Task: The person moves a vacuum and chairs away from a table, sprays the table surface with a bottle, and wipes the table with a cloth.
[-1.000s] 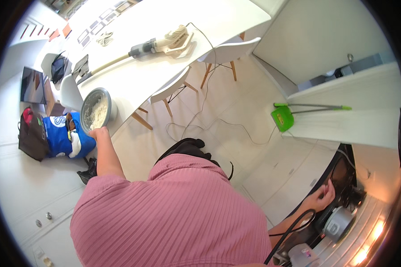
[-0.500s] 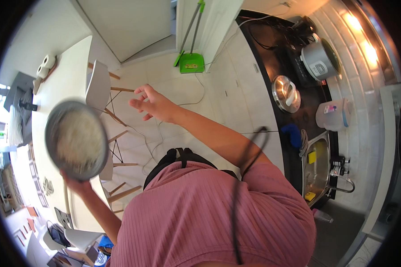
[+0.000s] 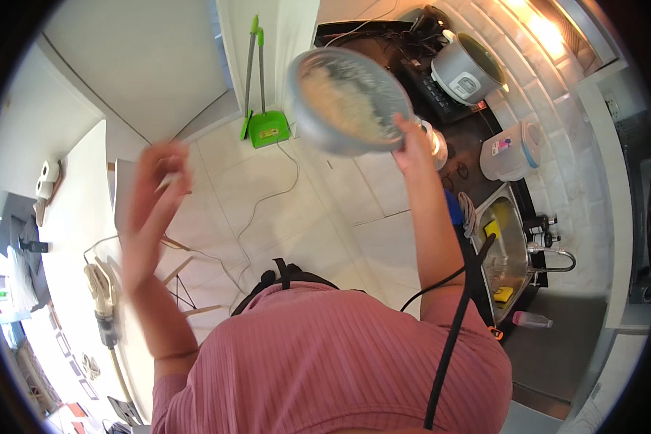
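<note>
The right hand [image 3: 414,148] grips a round bowl [image 3: 318,134] by its near rim, fingers bent over the edge. The bowl is smooth, grey and deep, tilted so that its inside shows; pale, grainy rice [image 3: 340,105] lies clumped across it, and more grains cling to the wall. It is held in the air, overlapping in view the front edge of the dark bench [image 3: 471,126], near the far corner. There stands a grey, rounded rice cooker [image 3: 466,76], uncovered. Further along are a cloudy plastic container [image 3: 505,153] and a metal sink [image 3: 510,267].

The left hand [image 3: 155,188], raised beside the white bench [image 3: 79,195], is smeared by motion; its fingers are released and loosely bent around nothing visible, though whether the tips meet is unclear. A shiny lid [image 3: 438,145] is mostly hidden behind the bowl and right hand, and the bowl's underside cannot be seen.

Half a second ago the left hand carried the bowl over the white bench and the lid showed whole; now the right hand has the bowl.
</note>
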A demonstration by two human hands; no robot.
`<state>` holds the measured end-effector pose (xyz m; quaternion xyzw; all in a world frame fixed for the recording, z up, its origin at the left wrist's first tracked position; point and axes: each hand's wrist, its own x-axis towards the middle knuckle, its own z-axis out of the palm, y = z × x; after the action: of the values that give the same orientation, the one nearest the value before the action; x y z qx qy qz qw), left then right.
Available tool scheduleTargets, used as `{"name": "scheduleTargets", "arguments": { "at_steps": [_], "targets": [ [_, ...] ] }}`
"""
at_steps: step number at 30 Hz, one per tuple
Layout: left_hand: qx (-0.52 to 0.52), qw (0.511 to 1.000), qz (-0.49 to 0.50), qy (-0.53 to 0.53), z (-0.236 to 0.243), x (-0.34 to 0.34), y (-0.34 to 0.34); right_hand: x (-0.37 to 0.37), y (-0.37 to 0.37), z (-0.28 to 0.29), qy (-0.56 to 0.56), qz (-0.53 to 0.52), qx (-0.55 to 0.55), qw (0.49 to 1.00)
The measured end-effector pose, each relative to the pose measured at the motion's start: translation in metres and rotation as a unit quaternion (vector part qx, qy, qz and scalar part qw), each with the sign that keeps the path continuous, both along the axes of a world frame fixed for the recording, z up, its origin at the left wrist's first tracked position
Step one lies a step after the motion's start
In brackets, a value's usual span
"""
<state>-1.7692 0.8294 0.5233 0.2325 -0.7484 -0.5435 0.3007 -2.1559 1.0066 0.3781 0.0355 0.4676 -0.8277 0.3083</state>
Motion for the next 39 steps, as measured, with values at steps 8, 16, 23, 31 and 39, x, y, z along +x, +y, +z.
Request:
{"name": "scheduleTargets", "arguments": {
  "at_steps": [8,16,23,31,39],
  "targets": [
    [-0.443,0.888,-0.126,0.001,0.091,0.029,0.108,-0.184,0.014,0.104,0.17,-0.323,-0.015,0.931],
    [-0.392,0.906,-0.126,-0.092,0.024,-0.013,0.084,-0.378,0.031,0.127,0.431,-0.176,0.771,0.435],
    [-0.328,0.936,-0.055,-0.114,-0.014,-0.007,0.099,-0.472,0.017,0.116,0.519,-0.074,0.779,0.343],
    [-0.279,0.928,0.157,-0.193,-0.029,0.068,0.087,-0.475,0.001,0.124,0.497,-0.109,0.808,0.296],
    [-0.289,0.725,0.571,-0.254,0.004,0.281,0.05,-0.445,-0.034,0.146,0.478,-0.204,0.803,0.293]
  ]
}}
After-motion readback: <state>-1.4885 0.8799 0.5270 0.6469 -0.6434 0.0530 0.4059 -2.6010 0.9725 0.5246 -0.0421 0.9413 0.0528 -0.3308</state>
